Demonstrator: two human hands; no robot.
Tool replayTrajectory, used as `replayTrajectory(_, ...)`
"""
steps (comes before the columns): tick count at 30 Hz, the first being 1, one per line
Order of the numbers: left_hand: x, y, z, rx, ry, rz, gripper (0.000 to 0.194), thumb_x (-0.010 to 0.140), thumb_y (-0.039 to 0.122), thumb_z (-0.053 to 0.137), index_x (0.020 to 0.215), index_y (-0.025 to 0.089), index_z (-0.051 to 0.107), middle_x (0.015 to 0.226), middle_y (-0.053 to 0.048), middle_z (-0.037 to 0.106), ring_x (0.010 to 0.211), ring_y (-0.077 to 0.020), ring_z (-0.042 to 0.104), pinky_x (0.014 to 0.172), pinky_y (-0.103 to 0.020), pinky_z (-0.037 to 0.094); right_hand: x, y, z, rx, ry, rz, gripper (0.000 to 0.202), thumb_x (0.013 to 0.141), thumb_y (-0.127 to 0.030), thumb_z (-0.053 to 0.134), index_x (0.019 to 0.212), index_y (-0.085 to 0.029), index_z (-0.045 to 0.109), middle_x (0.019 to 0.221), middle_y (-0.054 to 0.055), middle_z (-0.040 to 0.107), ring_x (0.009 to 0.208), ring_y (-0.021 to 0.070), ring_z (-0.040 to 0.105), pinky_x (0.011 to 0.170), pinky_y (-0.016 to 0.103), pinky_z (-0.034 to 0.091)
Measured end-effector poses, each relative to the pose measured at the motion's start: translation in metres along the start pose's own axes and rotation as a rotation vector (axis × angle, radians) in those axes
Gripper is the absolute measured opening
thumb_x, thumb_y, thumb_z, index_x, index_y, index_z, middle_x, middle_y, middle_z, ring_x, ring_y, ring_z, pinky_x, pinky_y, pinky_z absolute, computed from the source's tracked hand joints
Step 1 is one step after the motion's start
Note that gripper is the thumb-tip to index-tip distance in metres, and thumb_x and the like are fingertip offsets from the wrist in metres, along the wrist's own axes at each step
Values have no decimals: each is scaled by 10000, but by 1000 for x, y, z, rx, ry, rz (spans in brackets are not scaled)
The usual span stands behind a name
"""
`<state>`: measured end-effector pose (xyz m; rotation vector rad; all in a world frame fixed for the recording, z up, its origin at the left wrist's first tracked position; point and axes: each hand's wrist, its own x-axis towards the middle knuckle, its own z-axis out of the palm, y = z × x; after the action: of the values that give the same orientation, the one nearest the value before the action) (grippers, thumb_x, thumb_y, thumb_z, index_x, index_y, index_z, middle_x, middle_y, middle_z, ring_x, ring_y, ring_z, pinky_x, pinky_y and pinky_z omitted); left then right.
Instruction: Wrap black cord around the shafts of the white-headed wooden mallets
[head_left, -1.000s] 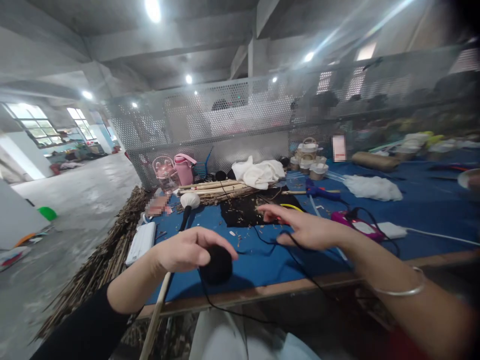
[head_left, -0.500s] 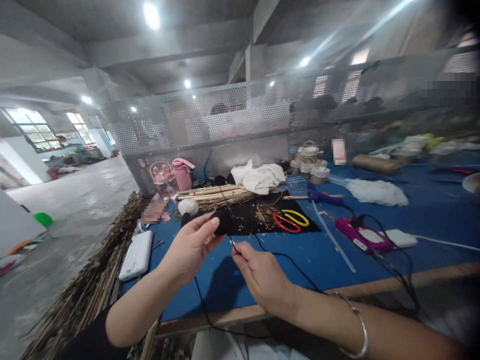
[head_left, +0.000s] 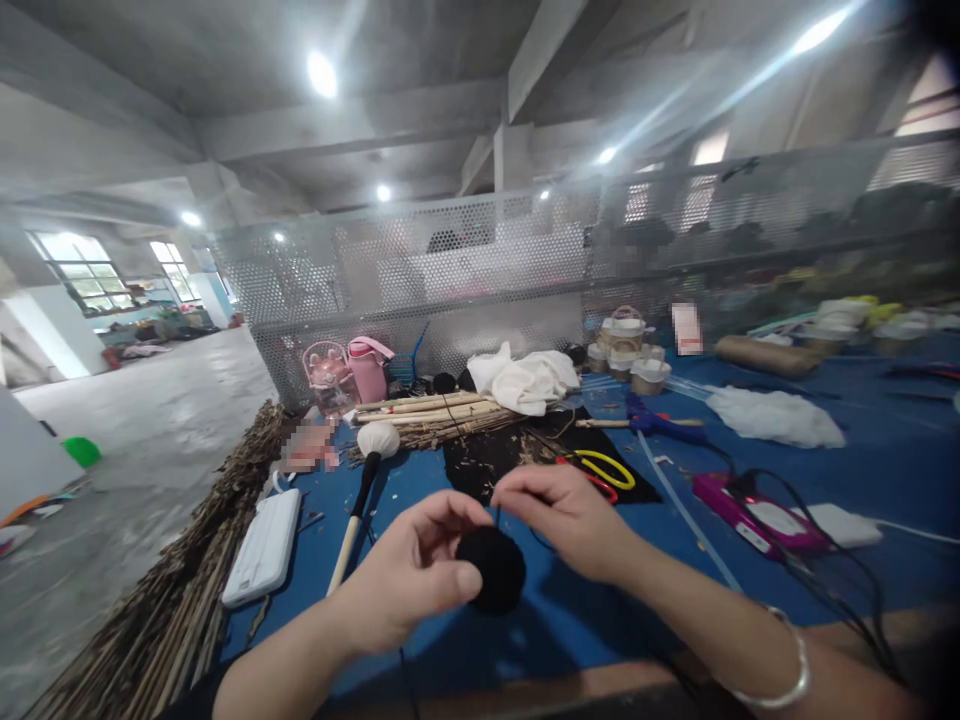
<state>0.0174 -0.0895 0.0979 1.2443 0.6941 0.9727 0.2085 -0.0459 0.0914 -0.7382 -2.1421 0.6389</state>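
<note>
My left hand (head_left: 405, 575) grips a black ball (head_left: 501, 574) between thumb and fingers above the front of the table. Whether the ball is wound cord or covered padding, I cannot tell. Just above it, the fingers of my right hand (head_left: 574, 520) pinch a thin black cord (head_left: 498, 514) that runs to the ball. To the left lies a stick (head_left: 346, 548) with a white round head (head_left: 378, 438) and a black-wrapped neck. Beyond my right hand, scissors (head_left: 606, 468) with red and yellow handles rest on a black cloth (head_left: 480, 462).
Thin sticks (head_left: 420, 415) and a white cloth (head_left: 525, 378) lie at the back. A white power bank (head_left: 264, 548) is on the left. On the right are a blue glue gun (head_left: 660, 420), a magenta device (head_left: 757, 515) with cables, and white fluff (head_left: 776, 415). Bundled stalks (head_left: 172, 560) flank the table.
My left hand has moved right and down with the black ball. My right hand has risen to just above the ball, pinching the cord. The white-headed stick is now more exposed.
</note>
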Motion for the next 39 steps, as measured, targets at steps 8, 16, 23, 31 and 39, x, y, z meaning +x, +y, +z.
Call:
replayTrajectory(8,10,-10,-9,381,366,94,287,616,257,718,854,163,588,822,-31,593,770,-138,543,691,-229,429,-10,-12,14,-253,-185,-204,244,885,-233,395,755,-168,591,682,37,599,611,130,525,568,236,365)
replayTrajectory(16,14,1,-14,-35,366,116,351,636,350,700,905,190,540,851,-15,585,703,-111,563,632,-223,457,2,0,23,-186,-133,-82,291,913,-240,363,742,-148,580,656,16,581,605,112,515,571,210,361)
replayTrajectory(23,14,-6,-21,249,111,59,319,607,289,720,867,162,584,801,-28,584,670,-113,535,587,-211,434,8,-7,5,-207,-33,-141,251,909,-261,391,813,-151,594,727,33,614,652,111,541,608,208,377)
replayTrajectory(31,15,-2,-20,442,335,205,286,634,255,687,885,175,575,871,-32,587,776,-131,545,684,-228,442,5,-7,9,-271,-222,-194,257,899,-245,389,788,-150,602,719,44,615,644,119,535,602,217,368)
replayTrajectory(39,15,-3,-23,317,293,219,337,654,342,652,922,187,519,890,-40,561,743,-136,543,613,-232,436,13,1,15,-183,-247,25,242,889,-223,386,762,-152,579,673,18,585,605,115,505,568,212,347)
